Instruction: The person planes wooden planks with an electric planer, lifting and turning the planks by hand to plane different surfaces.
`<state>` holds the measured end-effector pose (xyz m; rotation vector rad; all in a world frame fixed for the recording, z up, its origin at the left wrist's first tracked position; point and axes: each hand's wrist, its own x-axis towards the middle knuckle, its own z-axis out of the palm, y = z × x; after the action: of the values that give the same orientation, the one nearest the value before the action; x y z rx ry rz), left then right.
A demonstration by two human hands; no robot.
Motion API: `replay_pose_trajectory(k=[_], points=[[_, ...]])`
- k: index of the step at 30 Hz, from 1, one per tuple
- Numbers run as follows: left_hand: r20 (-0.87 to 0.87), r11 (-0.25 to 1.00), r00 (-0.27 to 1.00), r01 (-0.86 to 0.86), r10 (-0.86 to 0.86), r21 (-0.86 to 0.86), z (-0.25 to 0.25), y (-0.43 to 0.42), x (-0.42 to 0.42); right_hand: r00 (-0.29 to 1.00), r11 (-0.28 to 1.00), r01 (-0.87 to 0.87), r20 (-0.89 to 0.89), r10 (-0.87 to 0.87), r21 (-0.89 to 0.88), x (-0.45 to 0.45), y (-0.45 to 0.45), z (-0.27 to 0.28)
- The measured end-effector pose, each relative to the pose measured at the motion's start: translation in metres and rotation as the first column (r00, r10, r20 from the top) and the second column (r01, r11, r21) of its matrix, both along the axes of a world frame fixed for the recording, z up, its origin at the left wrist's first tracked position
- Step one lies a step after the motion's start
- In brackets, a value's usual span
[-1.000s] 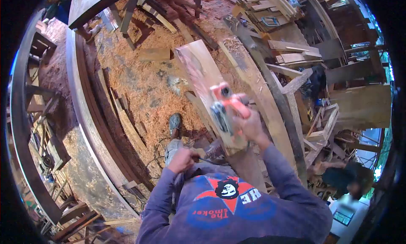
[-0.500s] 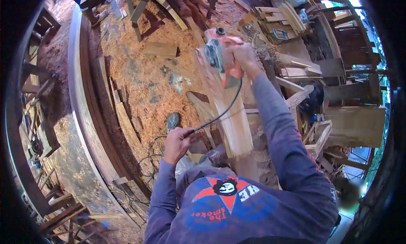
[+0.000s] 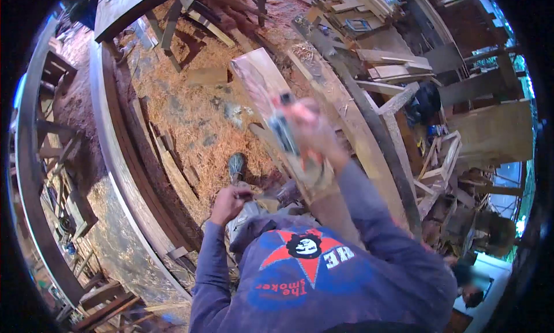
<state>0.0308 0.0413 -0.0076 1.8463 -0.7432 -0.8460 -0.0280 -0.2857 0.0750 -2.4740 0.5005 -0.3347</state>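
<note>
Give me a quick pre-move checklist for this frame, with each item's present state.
1. Right hand on the red power planer: ok, though blurred.
2. Planer over the plank: ok; whether its sole touches the wood, cannot tell.
3. Left hand clear of the planer: ok, held apart, lower left.
4. Plank's far end free of loose pieces: ok, bare wood shows.
5. Plank secured against sliding: cannot tell, no fixing is visible.
6. Shoe clear of the planer: ok.

Stacked boards (image 3: 375,2) at upper right, wooden table (image 3: 128,11) at upper left, orange shavings (image 3: 193,118) below.
</note>
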Motion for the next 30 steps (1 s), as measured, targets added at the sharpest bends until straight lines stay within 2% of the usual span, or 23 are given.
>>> replay_pose_trajectory(k=[1, 2, 3, 4, 5, 7, 8, 9, 12, 14, 15, 16, 18, 19, 20, 22, 23, 25, 26, 27, 28, 30], points=[[-0.030, 0.986, 0.990, 0.139, -0.137, 0.096, 0.005, 0.000, -0.008, 0.990, 0.984, 0.132, -0.060, -0.126, 0.119, -0.040, 0.020, 0.006], [-0.080, 0.941, 0.959, 0.281, -0.271, 0.187, 0.007, -0.001, -0.018, 0.973, 0.943, 0.210, -0.154, -0.175, 0.257, -0.075, 0.037, 0.020], [-0.048, 0.931, 0.940, 0.343, -0.339, 0.129, 0.004, -0.002, -0.030, 0.942, 0.878, 0.304, -0.253, -0.220, 0.370, -0.110, 0.055, 0.034], [-0.013, 0.910, 0.913, 0.408, -0.408, 0.074, -0.002, -0.006, -0.043, 0.953, 0.882, 0.292, -0.187, -0.237, 0.371, -0.144, 0.066, 0.034], [-0.032, 0.889, 0.890, 0.456, -0.455, 0.035, -0.014, -0.009, -0.059, 0.940, 0.870, 0.328, -0.218, -0.262, 0.369, -0.180, 0.075, 0.030], [0.012, 0.861, 0.862, 0.504, -0.506, 0.066, -0.002, -0.023, -0.072, 0.926, 0.855, 0.362, -0.244, -0.286, 0.372, -0.220, 0.078, 0.023], [0.030, 0.851, 0.851, 0.523, -0.525, 0.050, -0.004, -0.025, -0.074, 0.893, 0.832, 0.410, -0.352, -0.282, 0.373, -0.229, 0.078, 0.024], [0.023, 0.848, 0.849, 0.527, -0.528, 0.056, -0.006, -0.028, -0.070, 0.847, 0.808, 0.458, -0.458, -0.271, 0.369, -0.231, 0.079, 0.026], [0.004, 0.832, 0.833, 0.552, -0.553, 0.048, -0.004, -0.033, -0.052, 0.872, 0.802, 0.438, -0.410, -0.269, 0.406, -0.157, 0.067, 0.043], [-0.093, 0.887, 0.889, 0.455, -0.448, 0.078, 0.005, -0.032, -0.027, 0.927, 0.807, 0.361, -0.274, -0.256, 0.468, -0.101, 0.051, 0.032], [-0.132, 0.908, 0.905, 0.414, -0.404, 0.059, -0.009, -0.025, -0.020, 0.935, 0.791, 0.349, -0.244, -0.258, 0.502, -0.065, 0.046, 0.034], [-0.132, 0.912, 0.909, 0.406, -0.396, 0.060, -0.006, -0.021, -0.007, 0.941, 0.776, 0.337, -0.214, -0.262, 0.533, -0.028, 0.039, 0.037], [-0.047, 0.965, 0.974, 0.227, -0.223, 0.128, 0.006, -0.015, 0.019, 0.964, 0.826, 0.258, -0.189, -0.186, 0.501, 0.038, 0.017, 0.033], [-0.048, 0.985, 0.991, 0.131, -0.127, 0.110, 0.000, -0.010, 0.028, 0.969, 0.862, 0.240, -0.166, -0.184, 0.446, 0.067, 0.004, 0.016], [-0.053, 0.986, 0.991, 0.126, -0.121, 0.106, 0.000, -0.009, 0.035, 0.973, 0.895, 0.222, -0.142, -0.180, 0.387, 0.095, -0.008, -0.001], [-0.060, 0.961, 0.966, -0.243, 0.252, 0.131, 0.003, -0.009, 0.050, 0.968, 0.920, 0.249, -0.120, -0.222, 0.303, 0.158, -0.019, 0.002], [-0.067, 0.958, 0.962, -0.255, 0.265, 0.130, 0.002, -0.009, 0.057, 0.993, 0.990, 0.121, -0.002, -0.121, 0.078, 0.186, -0.035, -0.013], [0.095, 0.940, 0.937, -0.341, 0.336, 0.034, -0.002, -0.010, 0.069, 0.997, 0.987, -0.016, 0.078, 0.029, -0.160, 0.227, -0.053, -0.027], [0.172, 0.927, 0.912, -0.376, 0.373, -0.015, -0.003, -0.009, 0.074, 0.997, 0.997, 0.069, 0.029, -0.068, -0.043, 0.242, -0.056, -0.019], [0.066, 0.908, 0.906, -0.419, 0.419, -0.005, 0.010, -0.015, 0.076, 0.986, 0.984, 0.163, -0.034, -0.161, 0.066, 0.251, -0.057, -0.014], [0.053, 0.902, 0.901, -0.432, 0.431, -0.001, 0.004, -0.017, 0.074, 0.988, 0.987, 0.150, -0.047, -0.147, 0.062, 0.256, -0.056, -0.013], [-0.021, 0.908, 0.908, -0.418, 0.417, -0.016, -0.005, -0.024, 0.069, 0.983, 0.947, 0.183, -0.039, -0.179, 0.263, 0.258, -0.055, -0.009]])
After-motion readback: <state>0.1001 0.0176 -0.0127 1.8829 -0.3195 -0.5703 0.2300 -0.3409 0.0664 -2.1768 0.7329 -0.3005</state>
